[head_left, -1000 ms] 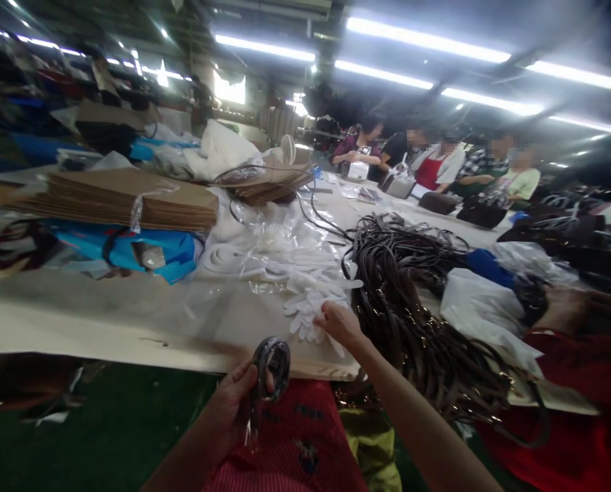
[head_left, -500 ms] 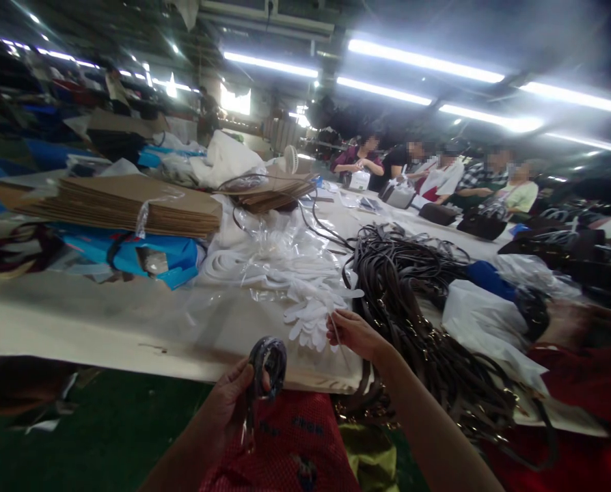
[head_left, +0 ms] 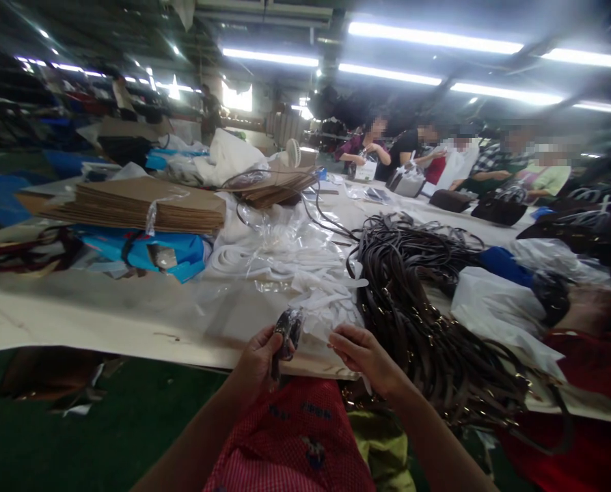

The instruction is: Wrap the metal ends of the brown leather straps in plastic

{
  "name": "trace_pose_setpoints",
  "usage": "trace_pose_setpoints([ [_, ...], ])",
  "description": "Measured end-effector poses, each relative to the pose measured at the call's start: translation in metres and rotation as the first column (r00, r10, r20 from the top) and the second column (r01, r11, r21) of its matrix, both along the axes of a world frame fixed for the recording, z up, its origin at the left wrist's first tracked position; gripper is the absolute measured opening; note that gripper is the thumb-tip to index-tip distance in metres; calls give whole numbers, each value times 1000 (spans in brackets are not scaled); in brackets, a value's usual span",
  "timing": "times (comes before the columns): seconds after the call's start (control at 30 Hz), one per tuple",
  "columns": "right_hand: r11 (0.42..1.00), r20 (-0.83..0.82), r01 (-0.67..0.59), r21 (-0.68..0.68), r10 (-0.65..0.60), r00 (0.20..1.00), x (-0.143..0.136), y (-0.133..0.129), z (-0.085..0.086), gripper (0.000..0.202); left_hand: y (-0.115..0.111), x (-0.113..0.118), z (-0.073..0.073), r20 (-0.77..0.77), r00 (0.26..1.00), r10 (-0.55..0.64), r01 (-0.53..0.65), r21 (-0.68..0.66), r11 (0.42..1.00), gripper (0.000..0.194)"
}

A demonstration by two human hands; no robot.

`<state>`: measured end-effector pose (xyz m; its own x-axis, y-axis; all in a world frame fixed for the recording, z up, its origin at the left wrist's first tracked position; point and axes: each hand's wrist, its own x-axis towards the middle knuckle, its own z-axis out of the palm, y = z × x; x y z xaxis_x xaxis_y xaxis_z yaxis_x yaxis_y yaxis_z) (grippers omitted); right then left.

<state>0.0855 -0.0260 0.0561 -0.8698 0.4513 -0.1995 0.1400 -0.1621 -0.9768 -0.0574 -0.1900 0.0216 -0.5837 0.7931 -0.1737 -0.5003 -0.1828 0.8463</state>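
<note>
A coiled dark strap with a shiny wrap is pinched in my left hand, just over the front edge of the table. My right hand is closed, its thumb and fingers pressed together on a thin white strip that hangs under the palm. Behind both hands lie white strips, loosely heaped, with clear plastic over part of them. To the right spreads a large pile of dark straps with gold-coloured metal fittings.
Brown cardboard sheets and a blue package lie at the left. White plastic rests beyond the strap pile. Several people stand at the far side near dark bags. A blurred arm in red shows at the right edge.
My left hand has moved up and right with the coil, nearer my right hand. My right hand has shifted slightly down and right, away from the white strips' ends.
</note>
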Motion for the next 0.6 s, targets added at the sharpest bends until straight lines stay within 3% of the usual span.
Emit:
trace_pose_setpoints([
  [0.13, 999, 14, 34, 17, -34, 999, 3, -10, -11, 55, 6, 5, 4, -178, 982, -60, 46, -78, 996, 43],
  [0.23, 997, -5, 81, -5, -81, 997, 4, -14, -21, 53, 9, 9, 9, -355, 925, -135, 72, -185, 980, 36],
  [0.3, 991, -27, 130, -17, -130, 991, 3, -16, -28, 51, 12, 12, 14, -564, 812, -149, 19, -230, 973, 28],
  [0.4, 978, -85, 208, -26, -210, 974, -3, -24, -34, 48, 17, 20, 21, -826, 544, -146, -76, -221, 972, 22],
  [0.5, 964, -158, 263, -44, -266, 951, -12, -38, -35, 55, 21, 29, 16, -911, 377, -168, -97, -219, 971, 18],
  [0.6, 943, -239, 312, -117, -331, 913, -24, -46, -43, 65, 26, 32, -2, -962, 251, -109, -136, -146, 980, 17],
])
